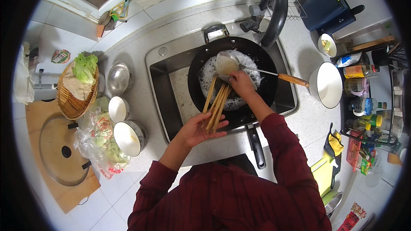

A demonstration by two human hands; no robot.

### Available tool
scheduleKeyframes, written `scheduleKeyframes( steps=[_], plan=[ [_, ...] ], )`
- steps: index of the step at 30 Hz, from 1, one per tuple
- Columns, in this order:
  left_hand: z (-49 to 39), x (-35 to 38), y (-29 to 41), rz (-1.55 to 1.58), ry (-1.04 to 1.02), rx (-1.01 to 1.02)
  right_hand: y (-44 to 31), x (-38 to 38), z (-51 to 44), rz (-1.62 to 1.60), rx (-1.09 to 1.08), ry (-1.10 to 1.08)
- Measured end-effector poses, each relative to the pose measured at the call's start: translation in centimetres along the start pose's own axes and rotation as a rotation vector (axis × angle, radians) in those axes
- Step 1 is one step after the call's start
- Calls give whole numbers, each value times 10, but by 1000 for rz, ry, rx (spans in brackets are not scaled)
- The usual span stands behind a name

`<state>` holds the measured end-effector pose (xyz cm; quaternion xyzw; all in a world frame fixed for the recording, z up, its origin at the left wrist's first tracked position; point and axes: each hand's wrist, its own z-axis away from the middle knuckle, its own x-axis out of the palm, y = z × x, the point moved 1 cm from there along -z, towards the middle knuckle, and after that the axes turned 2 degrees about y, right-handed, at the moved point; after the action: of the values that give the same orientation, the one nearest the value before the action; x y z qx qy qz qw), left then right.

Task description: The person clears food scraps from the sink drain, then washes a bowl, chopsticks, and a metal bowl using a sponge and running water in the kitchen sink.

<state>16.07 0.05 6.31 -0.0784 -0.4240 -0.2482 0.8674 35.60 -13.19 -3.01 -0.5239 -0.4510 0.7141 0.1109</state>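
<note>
My left hand (196, 130) holds a loose bundle of wooden chopsticks (218, 107) across the palm, fingers partly spread. Their far ends reach over a black wok (268, 61) filled with foamy water (208, 67). At those ends is my right hand (242, 83), fingertips bent down around something greyish; whether it grips that or the chopsticks is unclear. A metal ladle with a wooden handle (292, 79) lies over the wok, its bowl (227, 62) in the foam. The wok rests in a stainless steel sink (175, 83), its long handle (256, 147) towards me.
A black faucet (276, 12) arches over the sink's back right. White bowls (127, 138) and a metal bowl (118, 77) stand left, near a wicker basket (67, 109) with lettuce. Right are a white pot (326, 85), a knife block (327, 9) and a bottle rack (369, 138).
</note>
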Motion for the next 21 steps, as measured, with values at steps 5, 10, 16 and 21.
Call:
scheduleKeyframes(
  steps=[5,10,16,21],
  plan=[
    [-11,-5,-3,50,36,-35,-46,-6,52,-187,-291,-192],
    [-21,-14,-9,-242,192,15,-17,9,23,25,-132,-7],
    [2,-12,1,-1014,341,218,9,-19,4,-135,164,65],
    [11,2,-3,-2280,557,349,-42,-7,49,-142,-156,-37]
  ],
)
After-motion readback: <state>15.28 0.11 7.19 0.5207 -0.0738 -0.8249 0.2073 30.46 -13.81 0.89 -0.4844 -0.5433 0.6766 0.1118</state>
